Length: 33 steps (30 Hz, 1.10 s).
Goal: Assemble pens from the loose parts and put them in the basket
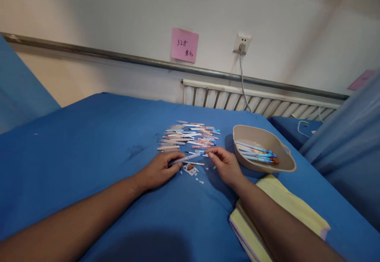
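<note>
One beige basin sits just beyond and to the right of your right hand. Inside it lies a bundle of blue-and-white pens, some with brown ends; they overlap too much for an exact count. One pale lavender pen spans the gap between your two hands, slanting slightly upward to the right. Your left hand is curled, thumb and fingers closed around the pen's near-left end; your right hand pinches its other end between thumb and fingertips. Beyond both hands, pen parts lie in crowded rows, too many to count. Just below the pen, between your hands, are small white scraps and one brown piece. One folded yellow cloth lies beneath your right forearm.
</note>
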Available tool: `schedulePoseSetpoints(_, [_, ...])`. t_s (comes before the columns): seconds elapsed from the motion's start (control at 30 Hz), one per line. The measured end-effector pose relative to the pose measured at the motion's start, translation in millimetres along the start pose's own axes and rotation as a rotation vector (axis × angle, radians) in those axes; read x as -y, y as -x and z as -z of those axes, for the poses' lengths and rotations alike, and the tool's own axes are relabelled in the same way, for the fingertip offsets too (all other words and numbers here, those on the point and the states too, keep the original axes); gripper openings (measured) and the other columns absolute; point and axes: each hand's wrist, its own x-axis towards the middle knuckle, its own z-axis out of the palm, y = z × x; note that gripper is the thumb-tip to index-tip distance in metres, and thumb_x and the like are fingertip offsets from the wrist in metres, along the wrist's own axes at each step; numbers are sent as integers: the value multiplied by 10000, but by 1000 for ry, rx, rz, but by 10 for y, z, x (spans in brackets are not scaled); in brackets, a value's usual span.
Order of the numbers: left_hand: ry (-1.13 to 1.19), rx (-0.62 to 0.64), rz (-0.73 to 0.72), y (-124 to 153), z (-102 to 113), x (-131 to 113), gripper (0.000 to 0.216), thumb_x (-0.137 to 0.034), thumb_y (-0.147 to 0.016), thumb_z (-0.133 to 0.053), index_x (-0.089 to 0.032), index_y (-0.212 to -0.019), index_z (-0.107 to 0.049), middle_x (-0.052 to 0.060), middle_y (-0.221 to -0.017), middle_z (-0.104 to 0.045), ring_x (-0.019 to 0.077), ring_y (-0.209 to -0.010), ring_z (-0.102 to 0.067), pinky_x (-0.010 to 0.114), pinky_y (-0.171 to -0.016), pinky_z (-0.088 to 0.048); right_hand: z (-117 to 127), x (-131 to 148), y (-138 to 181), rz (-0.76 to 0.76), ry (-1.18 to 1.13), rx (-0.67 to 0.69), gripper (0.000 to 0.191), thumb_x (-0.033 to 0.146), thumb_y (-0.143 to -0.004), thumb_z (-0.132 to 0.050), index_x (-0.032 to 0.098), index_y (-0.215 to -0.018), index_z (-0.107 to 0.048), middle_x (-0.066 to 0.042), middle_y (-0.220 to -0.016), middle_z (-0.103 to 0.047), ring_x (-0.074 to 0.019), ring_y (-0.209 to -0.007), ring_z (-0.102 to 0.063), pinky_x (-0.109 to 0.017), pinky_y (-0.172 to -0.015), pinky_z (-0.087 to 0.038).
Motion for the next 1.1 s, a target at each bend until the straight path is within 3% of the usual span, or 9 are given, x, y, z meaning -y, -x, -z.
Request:
schedulePoseSetpoints(0.1, [-13,10,-4,4,2,-17,247,-260,-864,-439,-186,-1016,-620,6,-895,-643,157,-824,-573,231,-746,-415,20,66,5,-34,-55,-8,232,330,-836,-494,195,-920,-663,1,-722,-588,-133,-652,-513,-239,-610,-400])
schedulePoseSetpoints(0.27, [-11,32,-10,11,17,-46,242,-232,-864,-431,-183,-1002,-623,-4,-868,-631,141,-797,-566,206,-712,-406,8,104,20,39,-54,17,197,309,-826,-517,203,-883,-674,-12,-782,-612,-137,-702,-522,-252,-659,-403])
schedulePoseSetpoints(0.47, [-43,46,-7,20,29,-42,243,-194,-849,-432,-194,-1004,-619,-12,-855,-622,132,-775,-558,205,-699,-396,-27,27,20,-59,-181,41,168,342,-785,-571,190,-820,-633,45,-561,-488,-99,-515,-404,-213,-492,-327])
schedulePoseSetpoints(0.67, [-38,35,-2,19,35,-74,239,-217,-850,-429,-191,-986,-623,-7,-849,-620,137,-781,-560,210,-706,-399,7,44,-1,21,-88,-30,144,305,-763,-601,191,-790,-685,-1,-713,-596,-121,-631,-508,-236,-596,-401])
schedulePoseSetpoints(0.9, [-32,18,1,22,17,-59,249,-257,-851,-442,-190,-1010,-620,9,-867,-632,155,-792,-564,227,-720,-414,25,89,18,120,14,-9,182,259,-831,-519,225,-881,-690,-29,-847,-657,-166,-812,-581,-291,-751,-438])
schedulePoseSetpoints(1.1, [20,60,-1,33,13,-70,247,-235,-866,-432,-192,-1023,-617,8,-900,-637,151,-823,-569,222,-748,-415,-21,109,36,-82,-178,-37,143,333,-757,-605,195,-794,-596,21,-617,-577,-123,-573,-518,-233,-545,-411])
